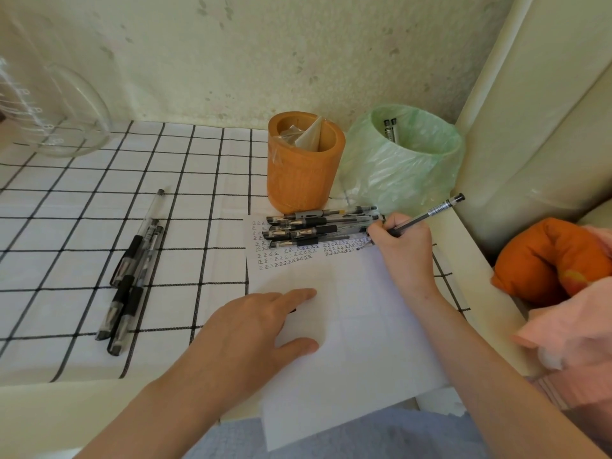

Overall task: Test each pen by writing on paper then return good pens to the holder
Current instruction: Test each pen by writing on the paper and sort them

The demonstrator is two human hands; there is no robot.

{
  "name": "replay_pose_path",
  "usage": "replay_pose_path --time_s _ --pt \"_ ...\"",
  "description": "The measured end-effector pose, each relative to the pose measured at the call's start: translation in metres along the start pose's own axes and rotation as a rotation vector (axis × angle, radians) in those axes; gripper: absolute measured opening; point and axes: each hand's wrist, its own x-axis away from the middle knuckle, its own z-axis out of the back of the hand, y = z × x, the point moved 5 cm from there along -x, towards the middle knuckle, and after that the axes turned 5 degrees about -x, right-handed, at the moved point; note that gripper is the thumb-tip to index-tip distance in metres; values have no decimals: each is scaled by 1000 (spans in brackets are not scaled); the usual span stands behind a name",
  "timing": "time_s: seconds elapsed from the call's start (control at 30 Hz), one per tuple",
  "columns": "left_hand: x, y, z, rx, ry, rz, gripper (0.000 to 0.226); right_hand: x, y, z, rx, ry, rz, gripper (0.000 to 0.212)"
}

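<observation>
A white sheet of paper (357,326) lies on the table, its upper part covered with rows of small written marks. My right hand (402,246) grips a black pen (430,213) with its tip on the paper at the end of a row. My left hand (255,329) rests flat on the paper's lower left part, fingers spread. Several black pens (318,226) lie in a pile across the top of the sheet. An orange pen holder (303,167) stands behind them, with only a plastic wrapper inside. Another group of pens (132,270) lies to the left on the checked cloth.
A bin lined with a green plastic bag (404,164) stands right of the holder, with two pens inside. A clear glass bowl (49,111) sits far left. An orange cushion (549,260) and pink cloth (569,329) lie at the right. The wall is close behind.
</observation>
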Motion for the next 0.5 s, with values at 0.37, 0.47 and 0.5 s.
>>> replay_pose_path --time_s 0.37,0.47,0.5 --pt "0 0 0 -12 -11 -2 60 1 0 -1 8 1 10 35" --pt "0 1 0 -9 -10 -1 60 1 -2 -2 19 -18 22 32" --pt "1 0 1 -8 -8 0 60 2 -2 -2 24 -21 19 31"
